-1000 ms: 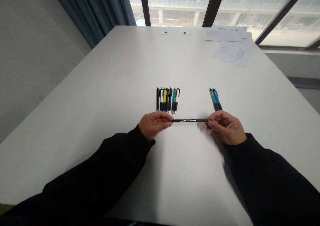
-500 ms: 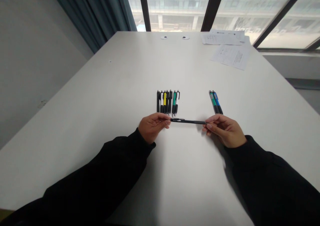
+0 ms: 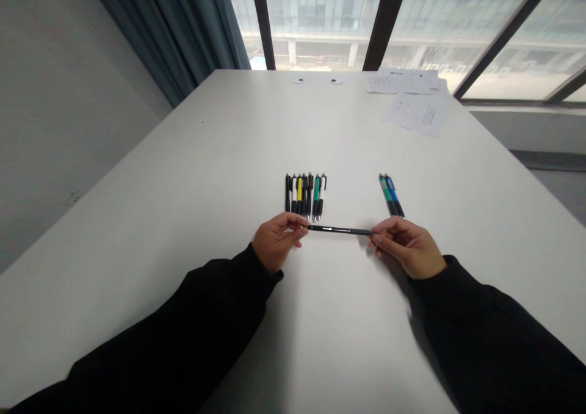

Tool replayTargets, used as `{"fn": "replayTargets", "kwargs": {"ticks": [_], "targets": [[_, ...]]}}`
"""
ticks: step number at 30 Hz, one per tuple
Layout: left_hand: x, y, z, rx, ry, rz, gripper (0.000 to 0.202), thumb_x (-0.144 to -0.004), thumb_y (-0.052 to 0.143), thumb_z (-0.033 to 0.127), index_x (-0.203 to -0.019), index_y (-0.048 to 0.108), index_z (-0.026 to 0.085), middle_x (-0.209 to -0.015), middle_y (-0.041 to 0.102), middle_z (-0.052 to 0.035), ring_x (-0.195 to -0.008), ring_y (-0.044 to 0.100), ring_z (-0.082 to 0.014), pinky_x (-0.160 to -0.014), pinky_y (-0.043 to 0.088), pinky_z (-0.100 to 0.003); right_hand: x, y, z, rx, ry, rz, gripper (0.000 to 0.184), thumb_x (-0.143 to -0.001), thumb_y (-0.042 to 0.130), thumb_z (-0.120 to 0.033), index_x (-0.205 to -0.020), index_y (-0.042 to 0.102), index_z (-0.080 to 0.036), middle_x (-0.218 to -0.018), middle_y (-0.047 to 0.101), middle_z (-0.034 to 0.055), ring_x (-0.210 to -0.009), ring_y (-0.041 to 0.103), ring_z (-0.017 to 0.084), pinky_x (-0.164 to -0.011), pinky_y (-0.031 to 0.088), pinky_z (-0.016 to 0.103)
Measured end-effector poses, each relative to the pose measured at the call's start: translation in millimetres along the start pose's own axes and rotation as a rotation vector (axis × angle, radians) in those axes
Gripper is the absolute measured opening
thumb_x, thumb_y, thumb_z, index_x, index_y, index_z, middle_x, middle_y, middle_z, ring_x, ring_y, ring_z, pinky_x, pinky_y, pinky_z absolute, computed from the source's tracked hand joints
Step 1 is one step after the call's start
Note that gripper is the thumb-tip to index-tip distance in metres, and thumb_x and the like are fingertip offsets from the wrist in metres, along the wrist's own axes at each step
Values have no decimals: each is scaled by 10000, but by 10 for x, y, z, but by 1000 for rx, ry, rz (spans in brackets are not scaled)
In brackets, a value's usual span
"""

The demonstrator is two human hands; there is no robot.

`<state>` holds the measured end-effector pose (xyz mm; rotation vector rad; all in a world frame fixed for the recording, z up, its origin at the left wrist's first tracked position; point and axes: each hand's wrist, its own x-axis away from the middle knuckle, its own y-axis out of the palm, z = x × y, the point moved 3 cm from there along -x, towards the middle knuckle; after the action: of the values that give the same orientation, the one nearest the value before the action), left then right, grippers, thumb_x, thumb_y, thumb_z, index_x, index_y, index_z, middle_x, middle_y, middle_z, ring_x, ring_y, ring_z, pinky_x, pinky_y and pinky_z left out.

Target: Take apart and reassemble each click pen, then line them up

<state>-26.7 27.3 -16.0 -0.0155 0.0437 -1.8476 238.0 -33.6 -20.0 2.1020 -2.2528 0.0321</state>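
A black pen (image 3: 339, 230) spans the gap between the two hands, held level over a white table (image 3: 151, 231). On the left, the left hand (image 3: 277, 241) pinches one end between thumb and fingers, just below a row of pens (image 3: 305, 197) lying side by side, black, white, yellow and green. On the right, the right hand (image 3: 409, 247) pinches the other end in the same narrow grip, just below two pens (image 3: 391, 196), green and blue. Papers (image 3: 419, 113) lie farther off, toward the table's far right corner.
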Motion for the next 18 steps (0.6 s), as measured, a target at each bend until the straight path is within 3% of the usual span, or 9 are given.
{"fn": "replayTargets", "kwargs": {"ticks": [9, 18], "targets": [[-11, 1, -30, -15, -33, -16, 199, -761, 725, 308, -840, 645, 144, -684, 595, 14, -504, 530, -69, -483, 471, -196, -9, 4, -3, -23, 7, 0, 251, -702, 829, -335, -831, 695, -166, -657, 691, 28, -525, 625, 138, -483, 536, 262], [-4, -31, -119, -85, -5, -69, 273, -867, 629, 420, -838, 578, 153, -673, 588, 18, -489, 491, -68, -472, 404, -192, -12, 23, 6, -19, 35, -31, 248, -763, 783, -379, -786, 692, -149, -668, 684, 51, -550, 620, 134, -497, 529, 255]]}}
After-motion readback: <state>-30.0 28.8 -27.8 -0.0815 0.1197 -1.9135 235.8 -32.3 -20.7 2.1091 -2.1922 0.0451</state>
